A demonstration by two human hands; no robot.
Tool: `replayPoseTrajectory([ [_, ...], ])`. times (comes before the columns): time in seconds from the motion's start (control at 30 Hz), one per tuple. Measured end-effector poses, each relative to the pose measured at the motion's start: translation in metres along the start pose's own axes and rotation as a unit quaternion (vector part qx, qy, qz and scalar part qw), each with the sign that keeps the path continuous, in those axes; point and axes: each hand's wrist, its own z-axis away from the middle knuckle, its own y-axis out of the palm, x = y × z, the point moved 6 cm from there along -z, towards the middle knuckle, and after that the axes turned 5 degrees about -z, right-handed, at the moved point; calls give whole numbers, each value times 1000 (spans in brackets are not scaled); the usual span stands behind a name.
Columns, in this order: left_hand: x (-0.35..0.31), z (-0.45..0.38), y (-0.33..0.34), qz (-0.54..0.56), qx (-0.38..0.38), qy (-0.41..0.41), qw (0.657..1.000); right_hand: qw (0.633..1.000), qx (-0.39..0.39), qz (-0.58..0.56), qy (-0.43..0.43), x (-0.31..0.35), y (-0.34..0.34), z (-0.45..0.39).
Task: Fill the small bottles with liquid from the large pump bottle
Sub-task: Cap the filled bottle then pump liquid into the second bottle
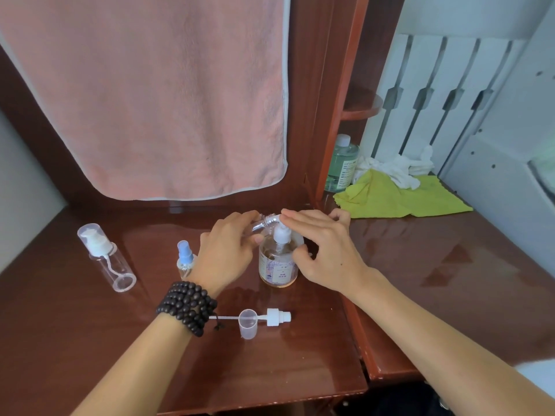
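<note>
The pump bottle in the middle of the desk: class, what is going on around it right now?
A person is filling a small clear bottle from the large pump bottle. The left hand holds the small bottle tilted, its open neck at the pump's spout; the right hand rests its fingers on the pump head. A removed pump cap and clear cover lie nearer the person. Two more small bottles stand to the left.

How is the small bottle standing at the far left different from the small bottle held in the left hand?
The far-left bottle stands upright on the table, untouched; the held bottle is tilted in the left hand, its mouth at the spout of the pump bottle. The far-left bottle has its white pump and clear cap on; the held bottle is open. Both are small and clear.
</note>
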Motion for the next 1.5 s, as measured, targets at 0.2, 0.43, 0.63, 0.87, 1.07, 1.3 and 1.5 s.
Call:
replayPoseTrajectory([
  [0.2,1,1,-3,23,-8,-2,1000,1000,9,21,-18,5,-1,0],
  [0.43,-1,0,-3,9,-3,-5,1000,1000,-10,10,-9,2,-2,1],
  [0.63,2,1,0,25,9,-16,1000,1000,11,11,-6,2,1,1],
  [0.87,-1,-1,-5,17,2,-9,1000,1000,-8,5,-13,2,-2,1],
  [1.07,1,2,0,24,17,-21,999,1000,16,-4,1,-1,3,0],
  [1.3,-2,-1,-7,24,0,-9,1000,1000,0,-8,-11,3,-1,1],
  [1.5,0,5,2,15,15,-20,1000,1000,11,-4,11,-2,2,0],
])
